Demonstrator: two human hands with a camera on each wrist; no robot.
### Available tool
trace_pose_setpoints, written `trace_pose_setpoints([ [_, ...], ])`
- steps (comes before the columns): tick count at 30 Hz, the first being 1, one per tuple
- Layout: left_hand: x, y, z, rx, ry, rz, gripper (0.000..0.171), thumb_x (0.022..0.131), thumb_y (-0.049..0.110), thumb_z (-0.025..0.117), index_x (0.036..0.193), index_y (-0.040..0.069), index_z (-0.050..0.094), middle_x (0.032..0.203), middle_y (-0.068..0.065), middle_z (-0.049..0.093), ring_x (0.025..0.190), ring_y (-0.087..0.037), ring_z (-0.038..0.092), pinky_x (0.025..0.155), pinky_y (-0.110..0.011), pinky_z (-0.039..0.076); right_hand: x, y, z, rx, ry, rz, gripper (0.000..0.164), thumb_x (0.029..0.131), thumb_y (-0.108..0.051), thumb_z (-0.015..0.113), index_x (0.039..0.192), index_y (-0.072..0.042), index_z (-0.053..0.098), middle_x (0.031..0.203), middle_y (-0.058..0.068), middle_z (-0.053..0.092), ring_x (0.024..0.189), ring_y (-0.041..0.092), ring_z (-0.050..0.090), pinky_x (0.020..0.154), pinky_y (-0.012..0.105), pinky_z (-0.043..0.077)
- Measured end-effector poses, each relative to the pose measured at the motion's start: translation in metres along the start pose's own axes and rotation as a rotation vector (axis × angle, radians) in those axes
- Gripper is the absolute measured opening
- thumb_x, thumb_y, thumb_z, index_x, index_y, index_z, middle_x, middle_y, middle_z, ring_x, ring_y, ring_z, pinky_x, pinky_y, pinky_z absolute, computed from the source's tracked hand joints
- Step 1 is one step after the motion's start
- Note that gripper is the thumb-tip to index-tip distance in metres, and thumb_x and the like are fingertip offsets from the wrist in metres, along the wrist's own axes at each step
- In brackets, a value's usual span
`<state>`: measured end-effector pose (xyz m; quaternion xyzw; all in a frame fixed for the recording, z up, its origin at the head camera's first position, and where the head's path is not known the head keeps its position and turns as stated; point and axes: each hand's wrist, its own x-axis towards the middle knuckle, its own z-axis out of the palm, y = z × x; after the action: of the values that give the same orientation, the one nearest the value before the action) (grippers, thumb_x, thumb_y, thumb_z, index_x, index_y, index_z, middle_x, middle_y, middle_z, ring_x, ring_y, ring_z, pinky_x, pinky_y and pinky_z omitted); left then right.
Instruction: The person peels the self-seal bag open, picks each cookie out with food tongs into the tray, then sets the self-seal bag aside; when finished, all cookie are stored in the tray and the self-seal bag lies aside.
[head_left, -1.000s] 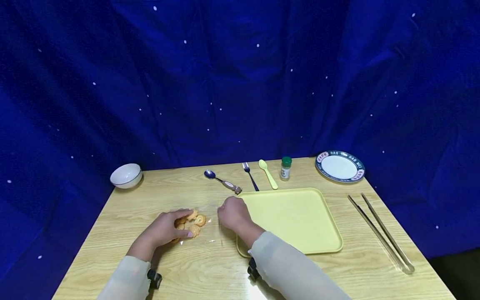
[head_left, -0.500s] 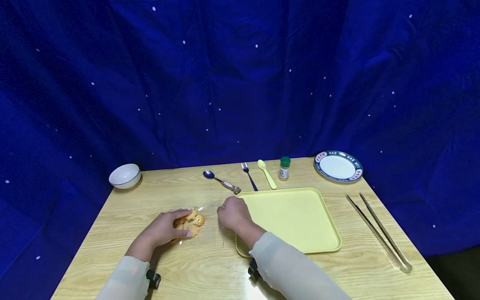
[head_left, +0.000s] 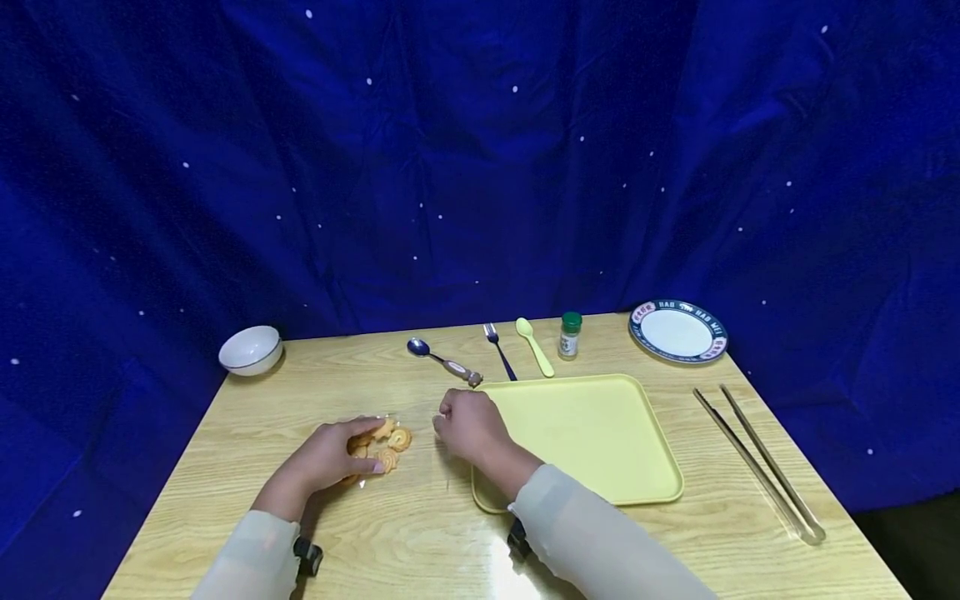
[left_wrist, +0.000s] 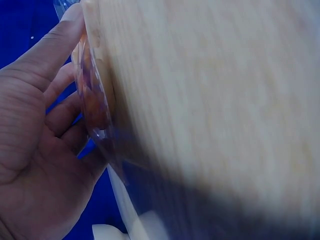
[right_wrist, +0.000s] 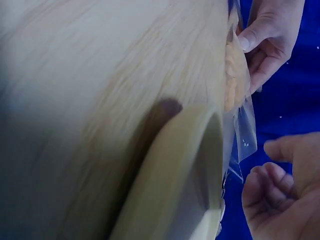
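Your right grip (head_left: pixel 471 425) has loosened since the earlier frame: its thumb now stands apart from the half-curled fingers and it looks released, though whether the film touches its fingertips cannot be told. Going left to right, one white bowl (head_left: pixel 251 350) sits at the far-left corner of the surface (head_left: pixel 412 542). Nearer you, your left grip (head_left: pixel 330 458) holds one clear plastic bag (right_wrist: pixel 244 122) between thumb and fingers. At least four swirled cookies (head_left: pixel 399 439) show inside; your hand hides any others. The key relation, as judged: the bag lies left of your right grip, long axis running roughly left-right, its cookies bunched at your left grip, the nearer one, its slack end reaching rightward. Beyond come one bear-handled spoon (head_left: pixel 453 367), one fork (head_left: pixel 501 353), one yellow spoon (head_left: pixel 535 346), one green-capped shaker (head_left: pixel 570 337), one yellow tray (head_left: pixel 577 442), one patterned-rim plate (head_left: pixel 678 332) and one pair of metal tongs (head_left: pixel 752 467).
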<state>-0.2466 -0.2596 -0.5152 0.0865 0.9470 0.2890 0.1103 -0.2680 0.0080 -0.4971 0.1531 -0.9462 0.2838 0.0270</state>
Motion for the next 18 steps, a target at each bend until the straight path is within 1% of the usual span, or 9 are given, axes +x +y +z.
trace_pose_setpoints([
  [1, 0.0, 0.0, 0.0, 0.0, 0.001, 0.0, 0.079, 0.077, 0.048, 0.086, 0.148, 0.029, 0.056, 0.156, -0.013, 0.048, 0.145, -0.039, 0.042, 0.117, -0.06, 0.035, -0.001, 0.001, -0.001, -0.021, -0.006, -0.038, 0.009, 0.092, -0.026, 0.071, 0.09, -0.018, 0.072, 0.084, -0.007, 0.065, 0.076, 0.012, 0.061, 0.07, 0.029, 0.053],
  [3, 0.0, 0.0, 0.0, 0.001, 0.001, -0.001, 0.079, 0.077, 0.048, 0.086, 0.148, 0.03, 0.056, 0.156, -0.012, 0.049, 0.145, -0.039, 0.043, 0.117, -0.06, 0.036, -0.002, 0.003, -0.002, -0.078, -0.03, -0.108, 0.02, 0.091, -0.027, 0.074, 0.108, -0.016, 0.074, 0.096, -0.003, 0.068, 0.09, 0.015, 0.064, 0.084, 0.031, 0.056],
  [4, 0.0, 0.0, 0.0, 0.001, 0.002, -0.001, 0.079, 0.077, 0.048, 0.086, 0.148, 0.03, 0.056, 0.156, -0.012, 0.049, 0.145, -0.039, 0.043, 0.117, -0.06, 0.036, -0.002, 0.005, -0.002, -0.106, -0.043, -0.143, 0.026, 0.091, -0.028, 0.075, 0.113, -0.016, 0.074, 0.101, -0.001, 0.069, 0.096, 0.017, 0.064, 0.091, 0.033, 0.055],
  [6, 0.001, 0.001, 0.0, -0.001, 0.002, -0.002, 0.078, 0.077, 0.047, 0.086, 0.148, 0.03, 0.056, 0.156, -0.012, 0.049, 0.145, -0.039, 0.042, 0.117, -0.059, 0.035, -0.003, 0.008, -0.003, -0.182, -0.057, -0.211, 0.032, 0.09, -0.031, 0.077, 0.118, -0.016, 0.075, 0.107, 0.0, 0.069, 0.105, 0.017, 0.063, 0.106, 0.034, 0.049],
  [9, 0.001, 0.001, 0.0, 0.002, 0.002, 0.0, 0.079, 0.077, 0.046, 0.086, 0.148, 0.029, 0.056, 0.157, -0.012, 0.048, 0.146, -0.039, 0.041, 0.117, -0.059, 0.035, -0.003, 0.014, -0.004, -0.259, -0.075, -0.269, 0.038, 0.088, -0.037, 0.079, 0.12, -0.017, 0.076, 0.111, -0.002, 0.069, 0.111, 0.016, 0.06, 0.119, 0.035, 0.037],
  [11, 0.001, 0.001, 0.0, -0.003, 0.001, 0.001, 0.079, 0.077, 0.045, 0.086, 0.148, 0.029, 0.055, 0.157, -0.012, 0.048, 0.146, -0.039, 0.041, 0.118, -0.059, 0.034, -0.003, 0.018, -0.005, -0.298, -0.097, -0.293, 0.045, 0.086, -0.044, 0.08, 0.123, -0.018, 0.075, 0.113, -0.002, 0.068, 0.113, 0.015, 0.059, 0.122, 0.036, 0.032],
  [12, 0.001, 0.001, 0.0, -0.006, 0.001, -0.001, 0.079, 0.077, 0.045, 0.086, 0.148, 0.029, 0.055, 0.157, -0.012, 0.047, 0.147, -0.039, 0.04, 0.118, -0.059, 0.034, -0.003, 0.019, -0.005, -0.311, -0.109, -0.296, 0.049, 0.085, -0.047, 0.08, 0.124, -0.019, 0.074, 0.114, -0.002, 0.067, 0.114, 0.015, 0.057, 0.122, 0.037, 0.032],
  [15, 0.0, 0.001, -0.001, -0.018, -0.002, -0.002, 0.08, 0.077, 0.046, 0.086, 0.148, 0.028, 0.055, 0.158, -0.013, 0.047, 0.147, -0.04, 0.039, 0.118, -0.06, 0.033, -0.003, 0.022, -0.004, -0.354, -0.153, -0.308, 0.056, 0.083, -0.056, 0.079, 0.128, -0.024, 0.072, 0.118, -0.002, 0.063, 0.119, 0.018, 0.053, 0.118, 0.04, 0.036],
  [18, -0.001, 0.001, -0.001, -0.028, -0.001, -0.009, 0.08, 0.077, 0.046, 0.086, 0.148, 0.028, 0.055, 0.158, -0.013, 0.046, 0.148, -0.04, 0.038, 0.119, -0.06, 0.032, -0.003, 0.024, -0.003, -0.378, -0.187, -0.323, 0.056, 0.083, -0.06, 0.077, 0.128, -0.027, 0.072, 0.119, -0.002, 0.06, 0.12, 0.02, 0.05, 0.112, 0.041, 0.04],
])
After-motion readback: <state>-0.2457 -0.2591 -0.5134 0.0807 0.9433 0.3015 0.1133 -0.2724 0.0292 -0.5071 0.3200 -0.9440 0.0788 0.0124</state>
